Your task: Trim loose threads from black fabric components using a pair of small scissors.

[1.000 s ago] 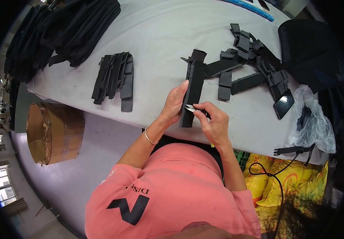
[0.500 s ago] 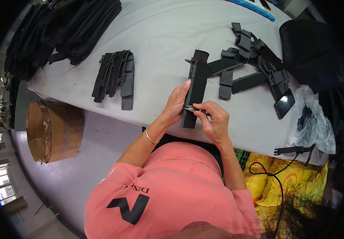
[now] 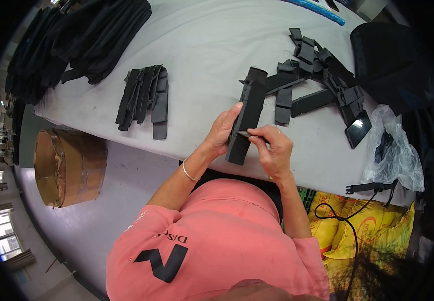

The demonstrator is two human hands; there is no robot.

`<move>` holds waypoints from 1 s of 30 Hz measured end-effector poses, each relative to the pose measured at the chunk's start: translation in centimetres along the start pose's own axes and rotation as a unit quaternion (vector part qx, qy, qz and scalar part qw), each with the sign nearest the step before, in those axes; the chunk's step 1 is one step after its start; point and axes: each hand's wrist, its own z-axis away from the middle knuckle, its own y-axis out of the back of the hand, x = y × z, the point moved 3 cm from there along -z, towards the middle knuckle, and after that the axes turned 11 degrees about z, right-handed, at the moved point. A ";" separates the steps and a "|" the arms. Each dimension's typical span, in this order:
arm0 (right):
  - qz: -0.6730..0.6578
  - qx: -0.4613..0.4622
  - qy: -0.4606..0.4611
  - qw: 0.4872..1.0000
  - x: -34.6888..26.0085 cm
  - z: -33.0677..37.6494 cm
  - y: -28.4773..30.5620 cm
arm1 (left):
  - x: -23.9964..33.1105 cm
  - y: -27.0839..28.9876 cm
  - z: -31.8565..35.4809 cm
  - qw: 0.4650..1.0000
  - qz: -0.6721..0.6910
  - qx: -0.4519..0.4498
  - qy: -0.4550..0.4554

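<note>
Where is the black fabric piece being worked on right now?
In the head view, the black fabric piece is near the middle, in the left hand, with the right hand at its right side and the jumbled black strips farther right.

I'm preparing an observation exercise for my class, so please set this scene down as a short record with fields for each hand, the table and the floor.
Left hand: grips a flat black fabric piece from its left side
Right hand: pinches a small metal-tipped tool against the piece
Table, left: black strips gathered together; dark folded fabric farther back
Table, right: jumbled black strips, dark glossy slab, clear plastic bag
Floor, left: brown cardboard container
Below table, right: yellow sacks
</note>
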 end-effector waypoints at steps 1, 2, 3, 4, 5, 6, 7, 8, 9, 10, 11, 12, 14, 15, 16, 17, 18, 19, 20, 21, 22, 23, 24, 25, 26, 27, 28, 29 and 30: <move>-0.034 0.013 -0.051 0.998 0.4 -0.2 0.4 | 0.3 0.2 0.0 1.000 -0.001 -0.001 0.000; -0.068 0.026 -0.102 0.992 1.0 -0.2 0.8 | 0.6 0.4 0.1 0.999 -0.025 -0.021 0.030; -0.122 0.042 -0.124 0.984 1.9 -0.5 0.9 | 0.6 0.4 0.2 0.996 -0.048 -0.041 0.060; -0.121 0.043 -0.124 0.984 2.5 -0.7 1.4 | 0.7 0.2 0.2 0.996 -0.049 -0.042 0.061; -0.139 0.053 -0.146 0.978 3.0 -1.0 2.0 | 0.7 0.1 0.2 0.996 -0.049 -0.026 0.072; -0.156 0.063 -0.168 0.971 3.3 -1.2 2.5 | 0.7 0.0 0.3 0.995 -0.050 -0.010 0.084; -0.168 0.055 -0.169 0.970 3.5 -1.3 2.7 | 0.7 -0.1 0.3 0.995 -0.049 -0.011 0.084; -0.167 0.055 -0.170 0.970 3.4 -1.3 2.8 | 0.7 -0.1 0.3 0.995 -0.050 -0.004 0.085; -0.166 0.050 -0.162 0.971 3.3 -1.3 2.8 | 0.7 -0.1 0.3 0.995 -0.050 0.004 0.085; -0.165 0.045 -0.155 0.973 3.1 -1.2 2.8 | 0.6 -0.1 0.2 0.995 -0.050 0.004 0.086; -0.156 0.046 -0.149 0.975 3.0 -1.1 2.6 | 0.6 -0.1 0.2 0.995 -0.052 0.005 0.084; -0.157 0.045 -0.149 0.975 2.8 -0.9 2.5 | 0.7 0.0 0.1 0.995 -0.054 0.007 0.081; -0.159 -0.040 -0.174 0.971 2.4 -0.4 1.9 | 0.7 0.6 -0.1 0.996 -0.071 -0.007 0.061; -0.153 -0.051 -0.157 0.974 2.0 -0.2 1.6 | 0.7 0.8 -0.2 0.995 -0.087 -0.021 0.042; -0.154 -0.051 -0.157 0.974 1.4 0.0 1.4 | 0.5 0.9 -0.2 0.995 -0.087 -0.021 0.042; -0.127 -0.064 -0.127 0.982 0.5 0.1 1.2 | 0.5 1.0 -0.3 0.997 -0.063 -0.014 0.030; -0.100 -0.076 -0.098 0.987 -0.3 0.1 1.0 | 0.5 0.9 -0.4 0.999 -0.038 -0.007 0.018; -0.064 -0.072 -0.089 0.991 -0.7 0.2 0.8 | 0.5 0.6 -0.3 0.999 -0.039 -0.007 0.019; -0.064 -0.072 -0.089 0.991 -0.9 0.3 0.7 | 0.6 0.3 -0.2 0.999 -0.028 -0.010 0.012; -0.024 -0.067 -0.084 0.994 -1.2 0.3 0.7 | 0.8 0.1 -0.1 1.000 -0.016 -0.013 0.005; 0.017 -0.063 -0.079 0.995 -1.5 0.4 0.7 | 0.8 0.2 -0.1 1.000 -0.016 -0.013 0.005; 0.023 -0.053 -0.080 0.995 -1.6 0.5 0.6 | 0.7 0.5 -0.2 1.000 -0.018 -0.022 -0.005; 0.023 -0.053 -0.080 0.995 -1.8 0.6 0.5 | 0.7 0.5 -0.2 0.999 -0.019 -0.031 -0.014; 0.017 -0.042 -0.085 0.995 -1.9 0.6 0.4 | 0.7 0.5 -0.2 0.999 -0.019 -0.031 -0.014; 0.012 -0.031 -0.089 0.995 -1.9 0.7 0.3 | 0.8 0.4 -0.1 0.999 -0.020 -0.035 -0.024; 0.012 -0.031 -0.089 0.996 -2.0 0.8 0.2 | 0.9 0.3 0.0 0.998 -0.022 -0.039 -0.036; 0.018 -0.019 -0.082 0.996 -2.0 0.8 0.0 | 0.9 0.2 0.0 0.998 -0.022 -0.040 -0.036; 0.024 -0.007 -0.075 0.997 -2.1 0.9 0.0 | 0.9 0.2 0.0 0.998 -0.016 -0.040 -0.040; 0.024 -0.007 -0.074 0.997 -2.1 0.9 -0.1 | 1.0 0.1 0.1 0.998 -0.010 -0.041 -0.045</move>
